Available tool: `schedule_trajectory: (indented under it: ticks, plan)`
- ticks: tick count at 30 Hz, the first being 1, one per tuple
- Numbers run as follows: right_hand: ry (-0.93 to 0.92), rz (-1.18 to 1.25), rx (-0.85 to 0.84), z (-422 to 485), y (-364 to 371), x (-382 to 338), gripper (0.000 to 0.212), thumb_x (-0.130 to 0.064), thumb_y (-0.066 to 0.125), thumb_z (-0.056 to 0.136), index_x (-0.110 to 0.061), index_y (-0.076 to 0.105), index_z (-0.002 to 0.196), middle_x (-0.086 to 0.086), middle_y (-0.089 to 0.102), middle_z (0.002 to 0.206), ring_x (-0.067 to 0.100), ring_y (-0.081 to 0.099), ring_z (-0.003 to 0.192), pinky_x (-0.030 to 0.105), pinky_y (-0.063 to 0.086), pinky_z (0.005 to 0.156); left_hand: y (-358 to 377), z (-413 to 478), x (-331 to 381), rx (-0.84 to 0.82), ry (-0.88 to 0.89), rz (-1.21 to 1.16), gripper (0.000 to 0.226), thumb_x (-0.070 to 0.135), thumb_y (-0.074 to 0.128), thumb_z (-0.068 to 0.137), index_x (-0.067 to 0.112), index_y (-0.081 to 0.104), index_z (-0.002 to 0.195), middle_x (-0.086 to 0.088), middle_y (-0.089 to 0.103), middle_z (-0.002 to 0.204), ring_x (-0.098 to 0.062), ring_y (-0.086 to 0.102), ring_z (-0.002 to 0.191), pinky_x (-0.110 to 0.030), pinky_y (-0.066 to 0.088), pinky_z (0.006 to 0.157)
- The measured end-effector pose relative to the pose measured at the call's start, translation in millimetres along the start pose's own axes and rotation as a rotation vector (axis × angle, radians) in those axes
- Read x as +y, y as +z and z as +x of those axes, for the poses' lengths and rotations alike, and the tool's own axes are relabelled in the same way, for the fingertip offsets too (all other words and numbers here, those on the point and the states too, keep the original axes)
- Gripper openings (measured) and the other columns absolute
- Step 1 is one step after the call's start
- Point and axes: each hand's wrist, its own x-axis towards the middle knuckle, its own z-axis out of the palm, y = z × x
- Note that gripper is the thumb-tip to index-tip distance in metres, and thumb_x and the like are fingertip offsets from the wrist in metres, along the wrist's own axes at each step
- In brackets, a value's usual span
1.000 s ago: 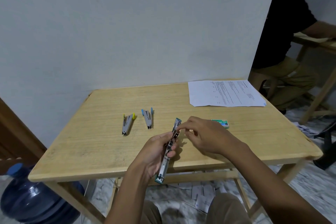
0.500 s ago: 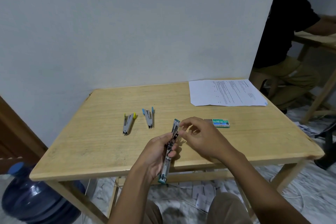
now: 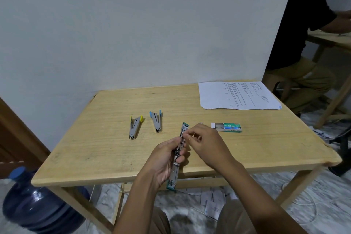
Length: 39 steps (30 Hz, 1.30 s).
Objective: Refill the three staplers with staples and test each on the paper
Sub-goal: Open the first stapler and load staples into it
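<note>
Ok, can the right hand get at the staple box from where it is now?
Probably yes. The staple box lies just beyond the right hand, with only bare table between. Its fingertips pinch at the green stapler the left hand holds, so it must let go first.

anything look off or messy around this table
Loose white paper slips lie scattered on the floor under the wooden table, like litter. The green staple box on the tabletop has its inner tray slid partly out.
</note>
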Motion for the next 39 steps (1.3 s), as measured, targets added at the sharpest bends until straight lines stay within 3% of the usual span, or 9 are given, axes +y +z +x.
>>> schedule_trajectory:
  ticks: [5, 12, 16, 21, 27, 31, 34, 36, 39]
  plan:
    - [0.021, -0.111, 0.058, 2.1, 3.2, -5.4, 0.018, -0.035, 0.061, 0.095, -0.028, 0.075, 0.103, -0.015, 0.063, 0.094, 0.0, 0.052, 0.075, 0.017, 0.038, 0.064, 2.8, -0.3, 0.1, 0.012, -0.003, -0.009, 0.026, 0.014, 0.042, 0.101, 0.0, 0.061, 0.089, -0.01, 0.045, 0.066, -0.013, 0.038, 0.049, -0.022, 0.032, 0.044]
    - [0.055, 0.042, 0.062, -7.3, 2.3, -9.5, 0.019, -0.038, 0.059, 0.094, -0.035, 0.07, 0.11, -0.016, 0.062, 0.096, 0.006, 0.057, 0.073, 0.028, 0.051, 0.069, 4.8, -2.3, 2.9, 0.063, 0.033, -0.027, 0.026, 0.017, 0.045, 0.101, -0.002, 0.062, 0.102, -0.009, 0.046, 0.067, -0.015, 0.04, 0.05, -0.025, 0.041, 0.048]
    - [0.044, 0.239, -0.203, -14.7, -7.7, -12.0, 0.016, -0.042, 0.068, 0.087, -0.033, 0.066, 0.101, -0.011, 0.065, 0.097, 0.002, 0.054, 0.065, 0.029, 0.051, 0.066, 10.6, -0.2, 9.0, 0.162, 0.092, -0.121, 0.025, 0.017, 0.047, 0.102, -0.004, 0.057, 0.11, -0.017, 0.061, 0.082, -0.022, 0.062, 0.069, -0.035, 0.058, 0.06]
    - [-0.019, 0.111, -0.438, -21.4, -18.3, -15.5, 0.066, -0.051, 0.086, 0.065, -0.045, 0.052, 0.121, -0.018, 0.058, 0.11, 0.001, 0.062, 0.086, 0.026, 0.054, 0.083, 17.1, 5.3, 21.9, 0.268, 0.211, -0.262, 0.019, 0.017, 0.046, 0.101, 0.004, 0.05, 0.114, -0.01, 0.056, 0.079, -0.018, 0.052, 0.069, -0.035, 0.047, 0.07]
    - [-0.177, 0.139, -0.234, -24.1, -22.2, -11.9, 0.032, -0.04, 0.078, 0.08, -0.029, 0.073, 0.11, -0.013, 0.071, 0.099, 0.003, 0.065, 0.087, 0.03, 0.056, 0.081, 19.6, -0.6, 34.3, 0.28, 0.309, -0.377, 0.015, 0.01, 0.048, 0.101, -0.002, 0.052, 0.11, -0.016, 0.059, 0.089, -0.02, 0.062, 0.077, -0.032, 0.062, 0.071]
    - [-0.135, 0.265, -0.082, -18.8, -36.3, -19.0, 0.021, -0.05, 0.067, 0.082, -0.052, 0.068, 0.103, -0.023, 0.072, 0.094, 0.002, 0.066, 0.087, 0.019, 0.053, 0.076, 19.2, -18.4, 36.7, 0.196, 0.193, -0.179, 0.023, 0.01, 0.048, 0.1, -0.007, 0.057, 0.113, -0.025, 0.069, 0.099, -0.023, 0.073, 0.078, -0.03, 0.062, 0.068]
    - [-0.093, 0.433, 0.017, -8.9, -35.7, -21.5, 0.023, -0.049, 0.066, 0.081, -0.04, 0.074, 0.101, -0.014, 0.071, 0.092, 0.004, 0.064, 0.086, 0.018, 0.048, 0.075, 21.5, -28.1, 33.1, 0.081, 0.098, -0.113, 0.027, 0.006, 0.045, 0.1, -0.006, 0.059, 0.119, -0.023, 0.071, 0.098, -0.023, 0.073, 0.075, -0.033, 0.062, 0.071]
    - [-0.023, 0.527, 0.037, -3.7, -33.5, -20.8, 0.034, -0.054, 0.068, 0.081, -0.037, 0.072, 0.111, -0.009, 0.067, 0.106, 0.006, 0.063, 0.097, 0.022, 0.049, 0.082, 24.2, -31.1, 30.7, 0.042, 0.074, -0.076, 0.028, 0.007, 0.047, 0.099, -0.003, 0.06, 0.122, -0.02, 0.071, 0.095, -0.022, 0.071, 0.07, -0.03, 0.062, 0.067]
    - [0.139, 0.651, -0.094, 0.3, -30.0, -19.5, 0.086, -0.076, 0.068, 0.065, -0.032, 0.053, 0.136, -0.009, 0.06, 0.126, 0.004, 0.062, 0.109, 0.026, 0.053, 0.092, 26.0, -32.3, 28.6, 0.044, 0.069, -0.087, 0.03, 0.007, 0.051, 0.094, -0.001, 0.058, 0.123, -0.014, 0.066, 0.079, -0.02, 0.065, 0.062, -0.027, 0.06, 0.059]
